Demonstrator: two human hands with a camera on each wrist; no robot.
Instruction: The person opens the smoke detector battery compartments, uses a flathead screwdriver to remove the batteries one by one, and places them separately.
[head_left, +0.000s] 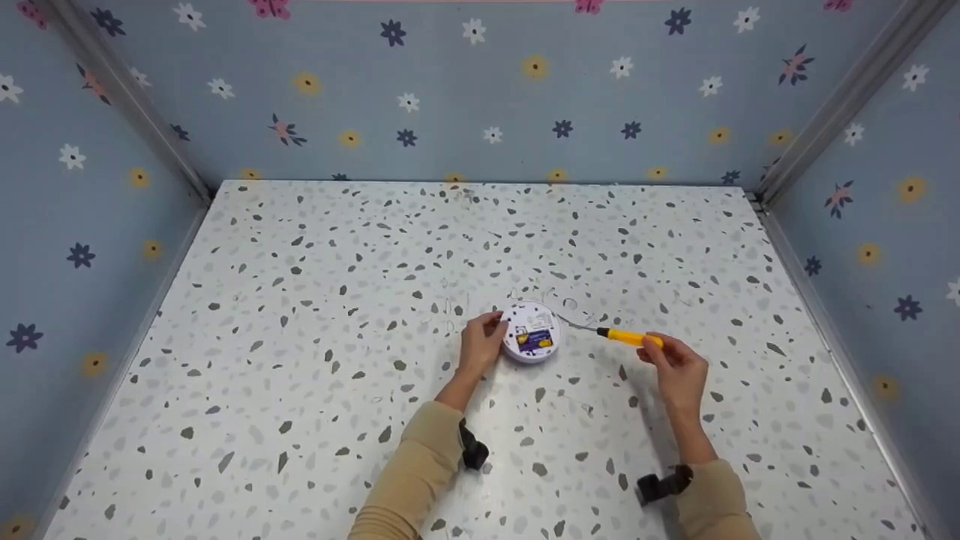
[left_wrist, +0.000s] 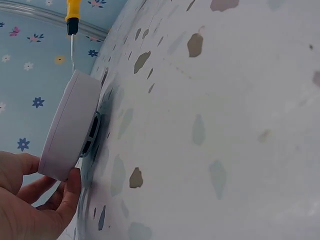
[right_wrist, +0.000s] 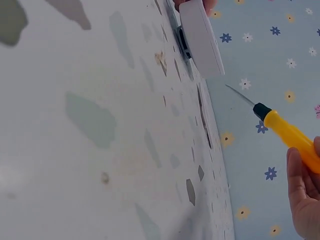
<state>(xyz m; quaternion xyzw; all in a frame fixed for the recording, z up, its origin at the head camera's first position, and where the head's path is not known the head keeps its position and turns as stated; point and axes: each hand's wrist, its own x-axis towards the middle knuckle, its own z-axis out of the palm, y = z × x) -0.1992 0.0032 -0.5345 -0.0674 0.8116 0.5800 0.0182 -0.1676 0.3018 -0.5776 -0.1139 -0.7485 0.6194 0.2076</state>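
Note:
A round white smoke alarm (head_left: pixel 531 331) sits on the table with its labelled back up; its slotted dark front part faces the tabletop in the left wrist view. My left hand (head_left: pixel 481 345) pinches its left edge, thumb on top and fingers lower down. A screwdriver (head_left: pixel 634 337) with a yellow handle, black collar and thin metal shaft is held by the handle's end in my right hand (head_left: pixel 679 367). Its shaft points left at the alarm's right rim. In the right wrist view, a small gap shows between the screwdriver tip and the alarm's casing (right_wrist: pixel 202 40).
The speckled white tabletop (head_left: pixel 337 420) spreads around both hands. Blue flowered panels (head_left: pixel 450 90) wall it in at the back and both sides, with metal strips along the corners. A black wrist camera (head_left: pixel 472 450) is strapped on the left sleeve, another (head_left: pixel 660 486) on the right.

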